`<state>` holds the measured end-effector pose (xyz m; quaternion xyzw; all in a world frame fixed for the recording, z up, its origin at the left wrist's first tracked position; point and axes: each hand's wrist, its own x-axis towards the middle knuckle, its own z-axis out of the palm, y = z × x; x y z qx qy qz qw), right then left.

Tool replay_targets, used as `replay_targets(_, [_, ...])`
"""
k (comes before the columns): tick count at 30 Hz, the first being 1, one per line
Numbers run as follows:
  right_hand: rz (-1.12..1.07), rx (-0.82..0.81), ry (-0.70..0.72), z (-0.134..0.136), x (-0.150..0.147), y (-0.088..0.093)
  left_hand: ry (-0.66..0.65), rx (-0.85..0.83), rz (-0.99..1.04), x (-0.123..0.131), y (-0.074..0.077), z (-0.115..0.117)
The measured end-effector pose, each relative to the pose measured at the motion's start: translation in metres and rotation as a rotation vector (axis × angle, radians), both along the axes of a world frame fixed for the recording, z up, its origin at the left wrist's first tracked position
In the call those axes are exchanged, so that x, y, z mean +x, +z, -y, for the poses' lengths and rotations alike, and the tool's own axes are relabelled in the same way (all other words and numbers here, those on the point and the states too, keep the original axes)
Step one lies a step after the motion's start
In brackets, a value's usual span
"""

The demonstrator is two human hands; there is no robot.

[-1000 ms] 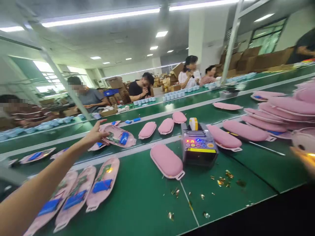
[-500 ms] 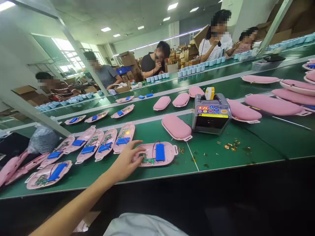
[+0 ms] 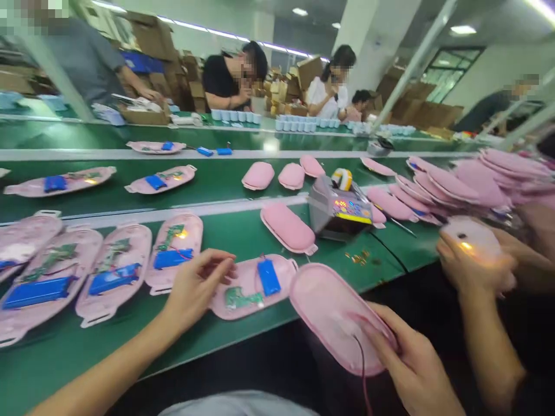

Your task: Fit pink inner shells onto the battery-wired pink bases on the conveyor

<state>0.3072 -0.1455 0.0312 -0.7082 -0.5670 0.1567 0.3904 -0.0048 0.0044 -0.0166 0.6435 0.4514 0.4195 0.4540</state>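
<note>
My left hand [image 3: 197, 289] rests on the near end of an open pink shell half [image 3: 251, 287] that carries a blue battery [image 3: 268, 277] and a green circuit board [image 3: 243, 298]; the fingers curl around its edge. My right hand [image 3: 407, 364] grips a second pink shell half [image 3: 332, 315], hollow side up, just off the table's front edge, with a thin wire trailing from it. A closed pink case [image 3: 288, 227] lies just beyond.
Several open shells with batteries [image 3: 117, 271] line the green table [image 3: 243, 231] on the left. A tape dispenser [image 3: 340, 211] stands mid-table, stacked pink covers [image 3: 455, 185] to the right. A co-worker's hands [image 3: 472, 266] hold a lit pink case at right. People sit across the conveyor.
My view swung right and down. My right hand came into view holding a pink shell half beside the open one. My left hand stays on the open shell. A co-worker's hands appeared at right.
</note>
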Motion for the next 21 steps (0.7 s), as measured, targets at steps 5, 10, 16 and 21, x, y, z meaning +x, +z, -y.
replay_targets(5, [-0.002, -0.064, 0.385, -0.098, -0.059, -0.026, 0.066, 0.418, -0.033, -0.007, -0.003, 0.002])
replay_targets(10, [0.021, 0.06, 0.301, -0.153, -0.074, -0.018, 0.272, 0.62, -0.115, -0.022, -0.008, 0.0])
replay_targets(16, [-0.797, 0.025, -0.012, -0.151, -0.103, -0.03, 0.088, 0.737, -0.123, -0.028, 0.001, 0.003])
replay_targets(21, [-1.153, -0.094, 0.084, -0.135, -0.162, -0.042, 0.188, 0.766, -0.071, -0.011, 0.009, 0.009])
